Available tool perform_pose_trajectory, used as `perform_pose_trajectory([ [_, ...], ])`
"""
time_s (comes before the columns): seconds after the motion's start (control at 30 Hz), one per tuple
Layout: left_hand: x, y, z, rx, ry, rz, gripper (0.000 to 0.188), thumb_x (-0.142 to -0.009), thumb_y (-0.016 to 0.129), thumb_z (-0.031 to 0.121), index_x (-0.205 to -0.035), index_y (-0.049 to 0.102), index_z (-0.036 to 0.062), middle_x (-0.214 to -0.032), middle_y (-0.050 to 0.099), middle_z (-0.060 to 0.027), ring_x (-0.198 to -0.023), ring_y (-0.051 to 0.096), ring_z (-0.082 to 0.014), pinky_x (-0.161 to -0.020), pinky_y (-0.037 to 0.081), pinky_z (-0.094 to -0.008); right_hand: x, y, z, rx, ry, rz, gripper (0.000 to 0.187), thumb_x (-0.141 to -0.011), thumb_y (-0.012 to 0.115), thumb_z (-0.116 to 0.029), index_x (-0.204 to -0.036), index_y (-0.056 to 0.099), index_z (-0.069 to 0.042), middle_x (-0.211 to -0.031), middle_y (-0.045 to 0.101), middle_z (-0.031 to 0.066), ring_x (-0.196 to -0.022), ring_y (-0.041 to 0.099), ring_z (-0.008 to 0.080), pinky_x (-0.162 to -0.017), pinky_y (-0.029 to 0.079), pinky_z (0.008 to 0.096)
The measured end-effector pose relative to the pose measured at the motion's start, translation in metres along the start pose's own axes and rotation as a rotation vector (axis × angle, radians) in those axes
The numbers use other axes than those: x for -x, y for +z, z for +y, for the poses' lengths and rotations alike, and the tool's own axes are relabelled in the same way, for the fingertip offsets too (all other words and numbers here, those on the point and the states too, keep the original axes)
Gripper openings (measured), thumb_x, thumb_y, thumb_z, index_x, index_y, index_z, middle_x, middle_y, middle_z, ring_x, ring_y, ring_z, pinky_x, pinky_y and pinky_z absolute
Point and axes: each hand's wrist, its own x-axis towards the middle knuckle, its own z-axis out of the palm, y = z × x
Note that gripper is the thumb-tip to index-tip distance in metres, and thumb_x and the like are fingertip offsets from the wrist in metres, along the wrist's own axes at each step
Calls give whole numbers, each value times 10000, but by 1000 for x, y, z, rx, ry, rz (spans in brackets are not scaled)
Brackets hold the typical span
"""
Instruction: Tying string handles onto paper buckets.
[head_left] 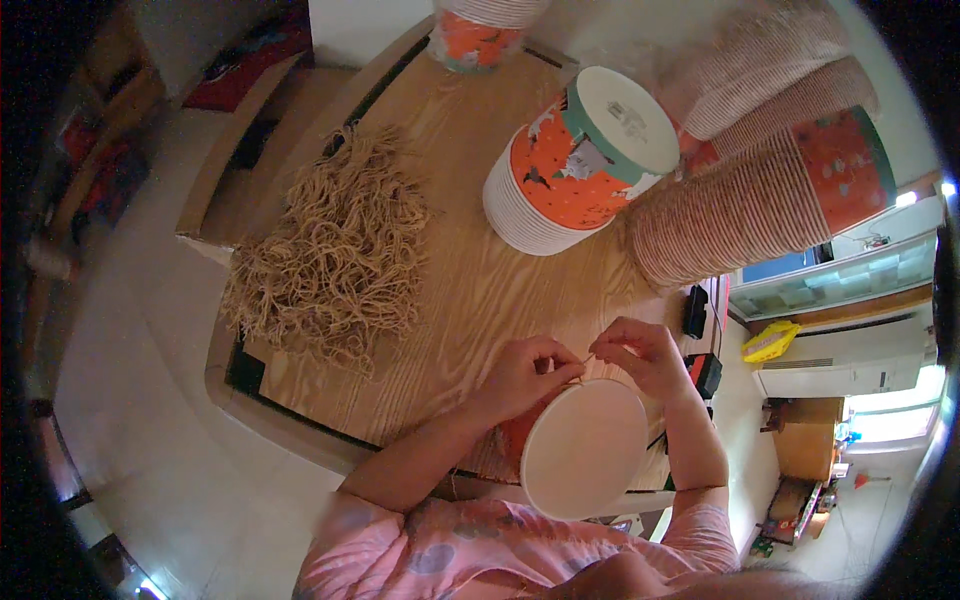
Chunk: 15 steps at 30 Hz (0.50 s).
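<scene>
A round paper bucket [585, 450], orange outside and white inside, rests against my lap at the near table edge with its open mouth toward me. My left hand [530, 372] pinches its far rim. My right hand [645, 355] pinches a thin tan string [585, 360] just beside it. The string runs between the fingertips of both hands at the rim.
A heap of tan paper strings [335, 255] lies at the left of the wooden table [470, 290]. Stacks of orange paper buckets [575, 160] lie on their sides at the far side and right [760, 200]. Another stack [475, 35] stands at the far edge.
</scene>
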Motion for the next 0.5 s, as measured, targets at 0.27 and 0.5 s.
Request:
perform_pose_trajectory([
  [0.27, 1, 0, -4, 45, 21, 0, 128, -746, 681, 163, -759, 660, 37, -647, 567, -32, -534, 452, -92, -510, 379, -250, 0, 9, -16, 579, -60, 30, 174, -877, 499, -126, -796, 485, 27, -668, 479, 124, -611, 480, 228, -588, 413, 312],
  [0.5, -2, 0, -13, 456, -87, 31, 145, -762, 674, 180, -769, 648, 38, -723, 517, -23, -606, 484, -95, -553, 407, -247, 10, 15, -1, 422, -208, 62, 119, -888, 478, -120, -890, 482, -1, -725, 523, 128, -633, 534, 269, -588, 436, 334],
])
